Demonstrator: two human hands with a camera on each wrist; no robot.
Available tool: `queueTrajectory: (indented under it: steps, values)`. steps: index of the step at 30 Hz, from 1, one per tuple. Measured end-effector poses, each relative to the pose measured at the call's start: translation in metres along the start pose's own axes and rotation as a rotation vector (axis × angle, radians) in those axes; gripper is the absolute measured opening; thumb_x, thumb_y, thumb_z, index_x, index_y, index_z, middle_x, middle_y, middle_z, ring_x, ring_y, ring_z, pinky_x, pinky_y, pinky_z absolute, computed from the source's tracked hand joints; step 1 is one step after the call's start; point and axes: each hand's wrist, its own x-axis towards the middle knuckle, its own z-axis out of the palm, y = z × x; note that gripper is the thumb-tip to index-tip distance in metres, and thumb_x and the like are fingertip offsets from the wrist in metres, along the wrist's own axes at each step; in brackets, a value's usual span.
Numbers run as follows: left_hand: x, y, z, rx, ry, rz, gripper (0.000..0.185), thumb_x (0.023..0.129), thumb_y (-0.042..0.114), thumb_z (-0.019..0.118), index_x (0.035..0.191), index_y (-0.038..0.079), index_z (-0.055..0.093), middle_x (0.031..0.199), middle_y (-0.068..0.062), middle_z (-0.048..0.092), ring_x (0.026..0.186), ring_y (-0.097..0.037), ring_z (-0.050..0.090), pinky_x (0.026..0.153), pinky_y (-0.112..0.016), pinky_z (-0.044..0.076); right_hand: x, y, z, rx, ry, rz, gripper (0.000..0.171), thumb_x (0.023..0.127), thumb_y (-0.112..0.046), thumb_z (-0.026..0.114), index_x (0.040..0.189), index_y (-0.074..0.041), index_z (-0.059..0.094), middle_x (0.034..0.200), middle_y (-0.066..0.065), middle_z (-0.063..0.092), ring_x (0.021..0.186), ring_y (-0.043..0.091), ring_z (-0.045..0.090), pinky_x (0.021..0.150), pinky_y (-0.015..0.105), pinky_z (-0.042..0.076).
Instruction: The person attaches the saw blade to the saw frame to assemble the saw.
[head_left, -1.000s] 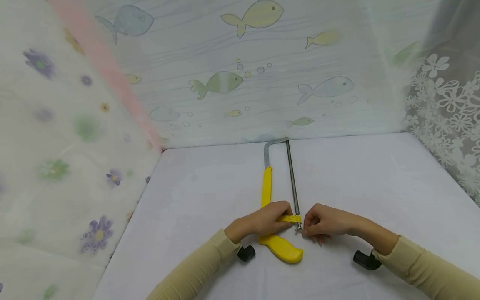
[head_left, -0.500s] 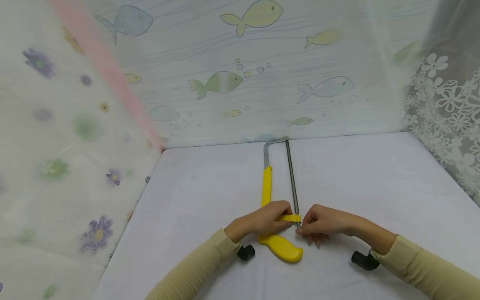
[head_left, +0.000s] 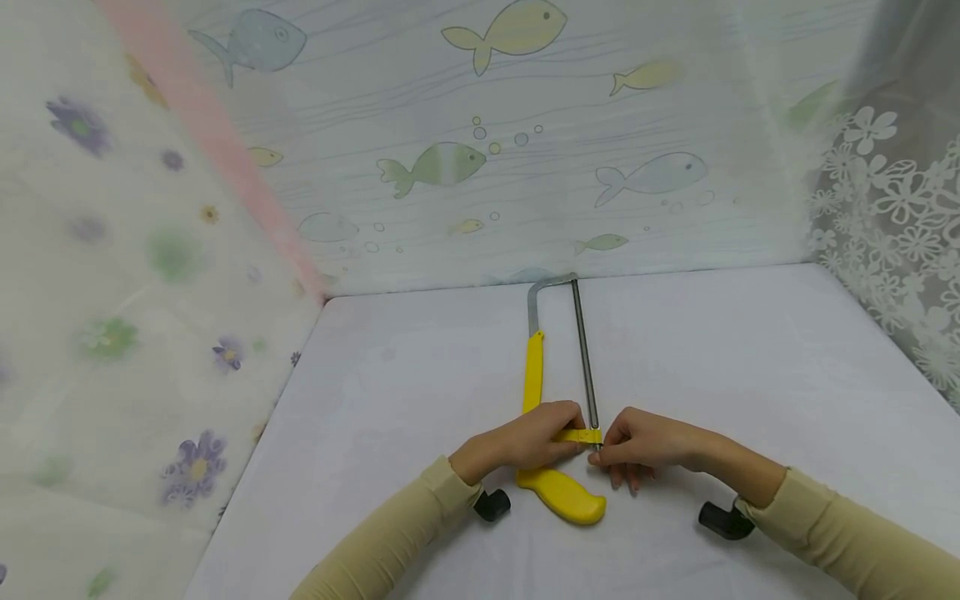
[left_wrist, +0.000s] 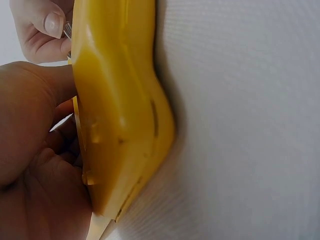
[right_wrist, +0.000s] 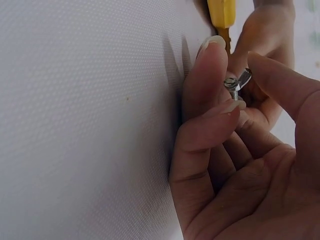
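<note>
While the white table (head_left: 750, 375) carried the yellow hacksaw (head_left: 534, 375) flat near its middle, blade (head_left: 584, 358) pointing at the fish-print backdrop (head_left: 525, 167), we kept both hands at the handle end. Our left hand (head_left: 525, 440) wrapped the yellow frame just above the grip, fingers curled round it. Our right hand (head_left: 637, 442) pinched the small wing nut (right_wrist: 239, 80) at the blade's near end between thumb and fingertips (right_wrist: 212, 52). To turn that nut cleanly, we judged the left hand should pin the saw against the table so the frame could not twist, while the right worked in short turns. Against half a second before, our right hand had crept slightly closer to the frame; the saw lay unmoved.
</note>
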Motion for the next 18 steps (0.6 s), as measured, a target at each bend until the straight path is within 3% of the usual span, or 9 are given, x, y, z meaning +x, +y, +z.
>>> queueTrajectory:
  steps: [18]
  values:
    - [0.0006,-0.0001,0.0004,0.005,0.001,-0.003,0.012,0.103,0.019,0.065,0.11,0.012,0.059,0.1,0.007,0.059,0.087,-0.004,0.051,0.08,-0.014,0.045,-0.0042,0.0037,-0.0058,-0.009,-0.034,-0.036,0.023,0.098,-0.019,0.068,0.085,-0.001,0.074,0.071,0.01,0.069,0.054,0.012,0.056,0.047,0.021,0.037]
